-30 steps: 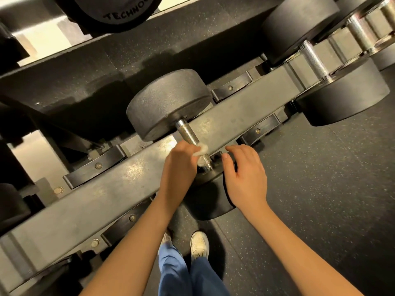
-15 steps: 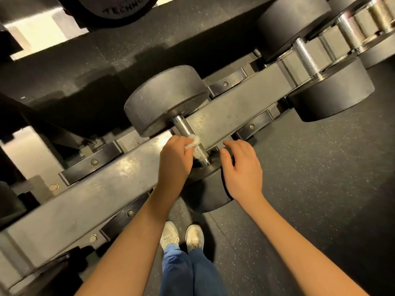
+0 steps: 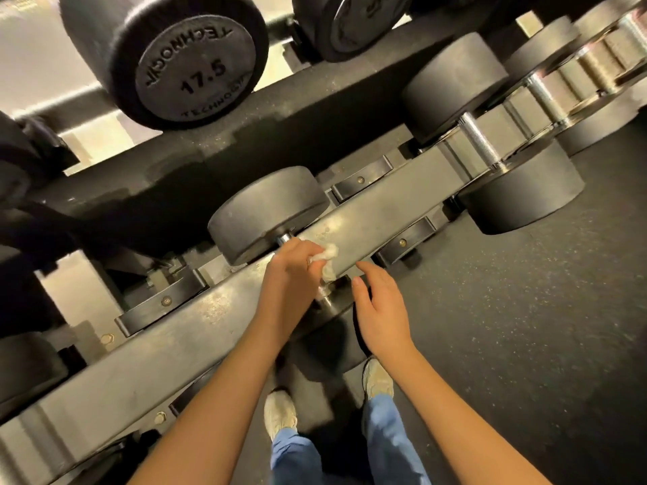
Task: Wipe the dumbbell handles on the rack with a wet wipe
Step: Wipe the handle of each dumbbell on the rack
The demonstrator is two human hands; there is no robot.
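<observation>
**Left clamped, right loose**

My left grip [image 3: 290, 271] is clamped round the wet wipe [image 3: 327, 260] on the dumbbell handle [image 3: 284, 238], at the rack's front rail [image 3: 175, 341]. Just right, my right grip [image 3: 381, 309] hangs with fingers apart, holding nothing.

The person's 2 hands are bare, the left hand [image 3: 290, 271] and the right hand [image 3: 381, 309], and the left forearm [image 3: 217, 397] and right forearm [image 3: 465, 414] are uncovered right down to the lower edge of the view. The right thumb has a short, plain thumbnail [image 3: 357, 281]. Lower down, the legs are in light blue trousers [image 3: 392, 439] of loose, softly folded cloth, and the feet wear 2 pale, off-white sports shoes with rounded toes, the left shoe [image 3: 280, 413] and the right shoe [image 3: 378, 379].
</observation>
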